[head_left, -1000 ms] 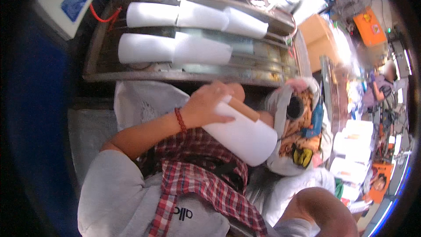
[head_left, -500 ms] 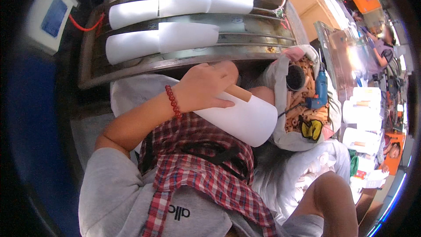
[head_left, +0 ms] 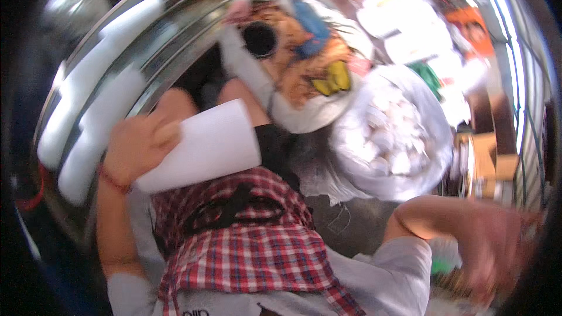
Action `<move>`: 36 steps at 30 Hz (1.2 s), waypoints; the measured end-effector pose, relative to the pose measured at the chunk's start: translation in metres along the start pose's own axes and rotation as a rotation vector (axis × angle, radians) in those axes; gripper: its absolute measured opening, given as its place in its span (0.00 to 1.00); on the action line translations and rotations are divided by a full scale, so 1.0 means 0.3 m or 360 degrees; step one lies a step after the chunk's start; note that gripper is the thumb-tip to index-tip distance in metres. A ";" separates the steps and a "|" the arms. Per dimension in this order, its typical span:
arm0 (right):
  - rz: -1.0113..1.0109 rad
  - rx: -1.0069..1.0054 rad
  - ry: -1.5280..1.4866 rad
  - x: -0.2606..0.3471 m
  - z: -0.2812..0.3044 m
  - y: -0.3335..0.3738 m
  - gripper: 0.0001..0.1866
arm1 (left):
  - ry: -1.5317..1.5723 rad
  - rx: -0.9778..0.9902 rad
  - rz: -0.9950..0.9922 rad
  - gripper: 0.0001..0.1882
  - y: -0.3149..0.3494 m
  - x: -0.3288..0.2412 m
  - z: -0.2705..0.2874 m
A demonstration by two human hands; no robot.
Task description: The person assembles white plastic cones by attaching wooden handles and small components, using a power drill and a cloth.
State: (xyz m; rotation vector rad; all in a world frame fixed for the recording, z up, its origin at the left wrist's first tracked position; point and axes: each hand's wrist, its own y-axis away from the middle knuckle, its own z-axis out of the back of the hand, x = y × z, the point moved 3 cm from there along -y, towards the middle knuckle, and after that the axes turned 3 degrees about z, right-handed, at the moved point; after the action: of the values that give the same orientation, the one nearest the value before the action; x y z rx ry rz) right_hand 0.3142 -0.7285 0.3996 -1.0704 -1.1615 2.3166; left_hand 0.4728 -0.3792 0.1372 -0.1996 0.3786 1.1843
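A white sheet roll (head_left: 213,146) lies across my lap, over the red checked apron (head_left: 234,257). On its left end rests my left hand (head_left: 134,146), a red bead bracelet at the wrist. Its fingers curl round a short tan cardboard tube (head_left: 168,134), which is blurred and mostly covered by the hand. My right hand (head_left: 494,248) is stretched out low on the far right, away from the roll. Motion smears its fingers, so what it touches cannot be made out. Beneath it show a brownish thing and a bit of green.
At the left is a metal tray (head_left: 149,96) with several white rolls (head_left: 99,76). Ahead stands a sack (head_left: 293,120) of tan tubes with a blue drill (head_left: 310,26) and yellow-black item (head_left: 333,79) on top. A plastic bag (head_left: 430,169) holds white pieces; cardboard boxes (head_left: 494,155) stand right.
My view has swung to the right, so the tray and sack now sit farther left. My right arm has reached out to the far right, and its hand has come into view. The left stays on the roll.
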 end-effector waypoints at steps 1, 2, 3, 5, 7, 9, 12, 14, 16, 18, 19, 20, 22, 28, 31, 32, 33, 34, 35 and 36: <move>-0.0223 0.0032 0.0178 -0.066 -0.012 0.056 0.18 | 0.0060 -0.0099 -0.0135 0.14 -0.018 -0.005 0.001; -0.0606 0.0146 0.0316 -0.096 0.023 0.165 0.18 | 0.0129 -0.0137 -0.0120 0.14 -0.005 -0.011 0.025; -0.0975 0.0350 0.0486 -0.118 0.035 0.277 0.19 | 0.0220 -0.0148 -0.0105 0.14 -0.017 0.007 0.021; -0.1813 0.1129 0.0444 -0.135 0.018 0.522 0.21 | 0.0318 -0.0021 0.0085 0.14 -0.028 0.113 0.002; -0.1896 0.1781 0.0423 -0.113 0.041 0.668 0.28 | 0.0540 0.0040 0.0300 0.13 -0.041 0.141 -0.004; -0.1970 0.1995 0.0424 -0.090 0.123 0.847 0.33 | 0.0852 0.0004 0.0566 0.13 -0.035 0.148 0.008; -0.2045 0.2209 0.0391 -0.072 0.197 1.002 0.37 | 0.1349 -0.0297 0.0675 0.20 -0.015 0.240 -0.032; -0.1970 0.2217 0.0341 -0.073 0.190 1.040 0.38 | 0.1854 -0.0654 0.0839 0.26 -0.019 0.288 -0.090; -0.1972 0.2180 0.0282 -0.067 0.154 1.032 0.39 | 0.2408 -0.0472 0.0821 0.26 -0.024 0.303 -0.138; -0.1845 0.2174 0.0292 -0.078 0.166 1.055 0.39 | 0.2846 -0.0448 0.0732 0.25 -0.039 0.308 -0.213; -0.1850 0.2306 0.0500 -0.082 0.161 1.043 0.40 | 0.2980 -0.0493 0.0578 0.24 -0.033 0.325 -0.245; -0.1974 0.2319 0.0617 -0.105 0.141 0.955 0.41 | 0.3083 -0.0523 0.0644 0.24 -0.040 0.288 -0.245; -0.1836 0.1640 0.0524 -0.130 0.122 0.899 0.42 | 0.3243 -0.0642 0.0730 0.21 -0.082 0.212 -0.242; -0.1746 0.0809 -0.0832 -0.019 -0.503 0.478 0.40 | 0.3522 -0.0851 0.0873 0.05 -0.088 0.106 -0.233; -0.1126 0.0794 -0.1038 0.084 -0.785 0.339 0.40 | 0.3483 -0.0906 0.0790 0.07 -0.054 0.056 -0.205; -0.1094 0.0773 -0.1095 0.112 -0.847 0.283 0.39 | 0.3450 -0.0873 0.0751 0.08 -0.051 0.044 -0.197; -0.1064 0.0756 -0.1149 0.138 -0.893 0.235 0.39 | 0.3469 -0.0822 0.0753 0.06 -0.047 0.044 -0.196; -0.1069 0.0755 -0.1167 0.159 -0.926 0.214 0.37 | 0.3454 -0.0853 0.0749 0.06 -0.039 0.028 -0.185; -0.1057 0.0727 -0.1163 0.172 -0.948 0.196 0.37 | 0.3438 -0.0882 0.0744 0.06 -0.030 0.019 -0.172; -0.1043 0.0714 -0.1162 0.188 -0.966 0.183 0.37 | 0.3440 -0.0916 0.0752 0.06 -0.017 0.031 -0.176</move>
State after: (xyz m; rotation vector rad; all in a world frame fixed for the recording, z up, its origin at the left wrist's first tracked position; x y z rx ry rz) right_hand 0.4963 -0.5731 0.2182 0.3224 -0.9186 2.2534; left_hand 0.4707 -0.3914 0.0850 -2.0219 1.9991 1.0370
